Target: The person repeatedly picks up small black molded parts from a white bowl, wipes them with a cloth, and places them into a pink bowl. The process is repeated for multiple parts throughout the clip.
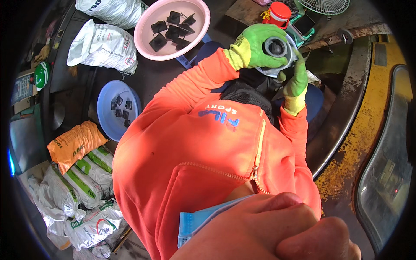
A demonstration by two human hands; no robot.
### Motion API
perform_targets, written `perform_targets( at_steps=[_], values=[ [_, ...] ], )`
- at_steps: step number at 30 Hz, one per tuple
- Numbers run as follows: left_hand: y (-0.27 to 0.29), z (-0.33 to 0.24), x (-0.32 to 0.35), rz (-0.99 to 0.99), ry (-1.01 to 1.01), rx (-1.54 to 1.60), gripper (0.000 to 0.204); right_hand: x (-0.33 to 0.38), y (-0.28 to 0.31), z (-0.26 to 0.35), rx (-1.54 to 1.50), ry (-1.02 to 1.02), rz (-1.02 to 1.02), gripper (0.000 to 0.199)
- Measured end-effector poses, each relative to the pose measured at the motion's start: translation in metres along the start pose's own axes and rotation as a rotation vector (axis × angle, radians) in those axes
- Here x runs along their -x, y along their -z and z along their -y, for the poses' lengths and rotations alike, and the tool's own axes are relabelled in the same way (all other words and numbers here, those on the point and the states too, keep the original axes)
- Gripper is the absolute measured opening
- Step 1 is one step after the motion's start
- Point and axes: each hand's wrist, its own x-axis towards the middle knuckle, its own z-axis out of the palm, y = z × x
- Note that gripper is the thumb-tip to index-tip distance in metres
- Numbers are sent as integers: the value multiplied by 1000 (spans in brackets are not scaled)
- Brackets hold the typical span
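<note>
My left hand, in a green glove with a yellow cuff, wraps round a dark grey ring-shaped part with a black centre. Just right of it is my right hand, gloved the same way. Its index finger stretches up, and the thumb stands apart from it. Under both hands shows the pale rim of a rounded object, mostly covered by the left glove. Whether the right fingertips touch that rim, I cannot tell.
A pink basin and a blue basin at left hold several black parts. White sacks and an orange sack lie farther left. A red container stands beyond my hands. Rusty yellow machinery rises at right.
</note>
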Motion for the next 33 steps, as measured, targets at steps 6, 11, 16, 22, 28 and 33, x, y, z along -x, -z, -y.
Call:
perform_targets(
  at_steps=[6, 11, 16, 22, 28, 33],
  values=[
    [-27, -15, 5, -136, 489, 561, 55, -1, 30, -33, 489, 98, 112, 28],
    [-35, -34, 12, -95, 513, 408, 61, -5, 36, -39, 594, 445, 83, 41],
    [-17, -19, 4, -142, -56, 15, 69, -3, 27, -18, 839, 610, 213, 45],
    [-29, -32, -6, -82, 145, 491, 60, -8, 18, -9, 863, 696, 84, 41],
    [-46, -69, -1, -266, 449, 464, 51, -15, 21, -37, 388, 764, -67, 36],
    [-48, -65, -2, -260, 370, 373, 50, -11, 16, -27, 435, 574, 89, 34]
  ],
)
